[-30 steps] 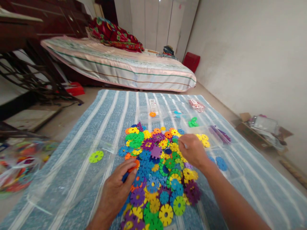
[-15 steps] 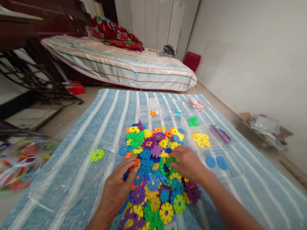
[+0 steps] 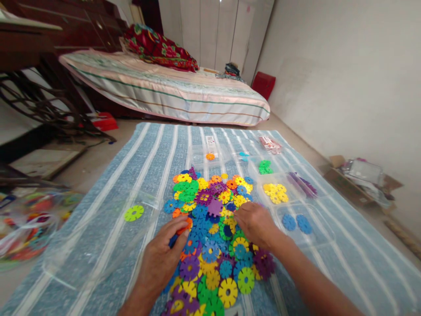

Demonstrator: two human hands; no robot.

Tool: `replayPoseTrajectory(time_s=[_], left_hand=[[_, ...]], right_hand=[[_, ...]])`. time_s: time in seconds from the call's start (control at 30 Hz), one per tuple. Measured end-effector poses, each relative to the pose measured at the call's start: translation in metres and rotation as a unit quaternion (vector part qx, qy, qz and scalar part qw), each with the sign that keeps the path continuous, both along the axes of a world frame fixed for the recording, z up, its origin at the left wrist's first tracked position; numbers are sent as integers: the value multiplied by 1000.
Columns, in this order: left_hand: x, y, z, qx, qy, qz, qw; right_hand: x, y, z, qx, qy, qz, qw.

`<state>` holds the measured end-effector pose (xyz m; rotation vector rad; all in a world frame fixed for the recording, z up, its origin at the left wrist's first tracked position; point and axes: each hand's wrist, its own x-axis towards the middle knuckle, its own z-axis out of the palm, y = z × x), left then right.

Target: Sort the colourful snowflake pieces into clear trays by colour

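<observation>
A heap of notched plastic discs and square pieces (image 3: 210, 251) in several colours lies on the striped cloth. At its left side my left hand (image 3: 161, 250) is closed, with orange notched discs (image 3: 188, 224) between thumb and fingertips; dark blue shows beneath the fingers. My right hand (image 3: 255, 221) reaches into the right side of the heap, fingers curled together and pointing down; whatever they grip is hidden. A flat purple square piece (image 3: 215, 207) lies between the hands. Yellow discs (image 3: 228, 293) and a lime disc (image 3: 245, 281) lie at the near end.
Clear trays on the right hold green pieces (image 3: 265, 166), yellow pieces (image 3: 275, 193), purple pieces (image 3: 302, 184) and two blue discs (image 3: 304, 224). A clear box (image 3: 75, 287) with a lime disc (image 3: 133, 213) stands left. Farther back, another tray holds an orange disc (image 3: 209, 156).
My right hand has shifted slightly and its fingers have drawn together; the green piece seen by its fingertips no longer shows there. My left hand stays in place.
</observation>
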<state>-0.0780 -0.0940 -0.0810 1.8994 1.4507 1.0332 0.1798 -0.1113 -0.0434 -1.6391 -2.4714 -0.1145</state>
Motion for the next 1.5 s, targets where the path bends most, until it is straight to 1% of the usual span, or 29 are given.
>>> replayPoseTrajectory(time_s=[0.07, 0.1, 0.17, 0.23, 0.27, 0.3, 0.37, 0.43, 0.5, 0.57, 0.67, 0.9, 1.03, 1.1, 1.17, 1.27, 1.33, 1.4, 1.5], left_hand=[[0, 0, 0, -3, 2, 1, 1000], [0, 0, 1, -3, 2, 1, 1000], [0, 0, 1, -1, 3, 1, 1000], [0, -1, 1, 1, 3, 0, 1000], [0, -1, 1, 2, 3, 1, 1000], [0, 0, 0, 2, 2, 1, 1000], [0, 0, -2, 3, 0, 3, 1000], [-1, 1, -5, 4, 1, 3, 1000], [-2, 1, -7, 5, 1, 3, 1000], [-3, 2, -8, 8, 3, 2, 1000], [-3, 2, -8, 11, 4, 3, 1000], [-2, 3, -6, 3, 1, 2, 1000], [-2, 2, -5, -5, 2, 2, 1000], [-1, 2, -5, -9, 3, 3, 1000], [-1, 1, -4, -11, 2, 3, 1000], [-1, 1, -3, -9, 2, 0, 1000], [-1, 1, -3, -10, 2, 0, 1000], [-1, 1, -3, -10, 4, 4, 1000], [-1, 1, -3, -9, 6, 4, 1000]], right_hand=[[16, 16, 14, 18, -22, -18, 999], [25, 25, 23, 38, -32, -47, 998], [43, 40, 39, 111, -40, -150, 982], [55, 50, 49, 179, -34, -251, 951], [57, 52, 51, 191, -31, -281, 940], [56, 52, 50, 185, -30, -293, 938], [46, 47, 41, 128, -37, -276, 952], [30, 40, 27, 60, -46, -244, 967], [13, 33, 12, 18, -52, -228, 972], [0, 29, 1, 2, -50, -229, 972], [-9, 28, -5, 2, -43, -234, 971], [-8, 26, -7, 15, -27, -253, 967], [-4, 22, -5, 1, 32, -248, 968], [3, 20, 0, 11, 63, -238, 969], [14, 17, 8, 66, 64, -248, 964], [34, 12, 21, 175, 24, -302, 937], [43, 9, 25, 203, 11, -321, 925], [46, 4, 25, 193, 21, -299, 934], [39, -2, 18, 137, 45, -222, 964]])
